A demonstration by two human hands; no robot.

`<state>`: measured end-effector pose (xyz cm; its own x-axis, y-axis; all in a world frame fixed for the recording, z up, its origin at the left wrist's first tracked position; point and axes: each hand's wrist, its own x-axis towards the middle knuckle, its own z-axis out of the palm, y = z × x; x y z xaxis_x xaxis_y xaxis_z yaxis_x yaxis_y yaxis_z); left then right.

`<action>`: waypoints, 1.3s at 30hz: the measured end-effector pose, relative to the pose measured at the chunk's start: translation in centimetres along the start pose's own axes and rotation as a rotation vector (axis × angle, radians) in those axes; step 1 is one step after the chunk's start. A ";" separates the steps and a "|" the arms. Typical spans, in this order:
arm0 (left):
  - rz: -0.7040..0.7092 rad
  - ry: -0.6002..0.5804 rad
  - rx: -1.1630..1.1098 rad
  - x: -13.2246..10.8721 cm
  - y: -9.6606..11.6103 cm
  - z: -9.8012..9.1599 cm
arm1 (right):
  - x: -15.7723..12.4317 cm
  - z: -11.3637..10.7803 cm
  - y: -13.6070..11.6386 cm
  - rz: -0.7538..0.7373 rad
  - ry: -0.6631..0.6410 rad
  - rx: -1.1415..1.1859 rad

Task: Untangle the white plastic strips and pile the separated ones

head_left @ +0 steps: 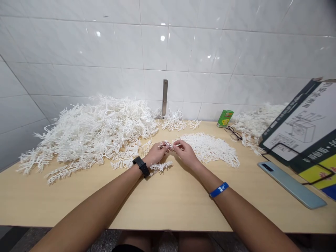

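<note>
My left hand (156,154) and my right hand (186,154) meet above the wooden table top, with their fingertips pinching a small white fringed strip (168,145) between them. A flat heap of similar strips (210,150) lies just beyond my right hand. A much larger tangled heap (97,129) spreads to the left of my left hand. One loose strip (160,167) rests on the table directly below my left hand. My left wrist wears a black watch (141,166), and my right wrist wears a blue band (218,189).
The light wooden table (168,206) ends at a white tiled wall (168,45) with a metal bracket (165,98). Along the back are more white strips (256,122), a green carton (225,118) and glasses (233,133). A phone (291,185) and printed cardboard (299,129) stand right.
</note>
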<state>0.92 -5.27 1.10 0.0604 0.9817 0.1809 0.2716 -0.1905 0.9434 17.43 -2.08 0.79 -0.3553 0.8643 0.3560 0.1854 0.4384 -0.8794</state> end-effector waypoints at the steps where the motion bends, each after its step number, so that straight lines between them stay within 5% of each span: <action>1: -0.001 -0.040 0.007 0.0 0.0 0.0 | 0.0 0.0 0.0 0.004 0.002 0.022; 7: -0.108 -0.266 0.048 -0.9 0.5 0.4 | 0.0 0.0 0.0 -0.024 -0.058 0.064; 14: -0.080 -0.250 0.021 -0.9 0.7 0.1 | 0.2 -0.2 0.3 0.049 -0.093 0.087; 25: -0.154 -0.480 -0.590 -1.2 0.9 0.2 | -0.1 -0.4 -0.2 0.205 -0.271 0.517; 39: -0.223 -0.493 -0.673 -1.1 0.7 -0.2 | -0.1 -0.4 0.0 0.227 -0.300 0.622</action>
<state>0.83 -6.46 1.64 0.5256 0.8504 -0.0225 -0.2908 0.2045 0.9347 17.81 -2.09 0.88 -0.6221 0.7737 0.1198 -0.2389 -0.0419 -0.9701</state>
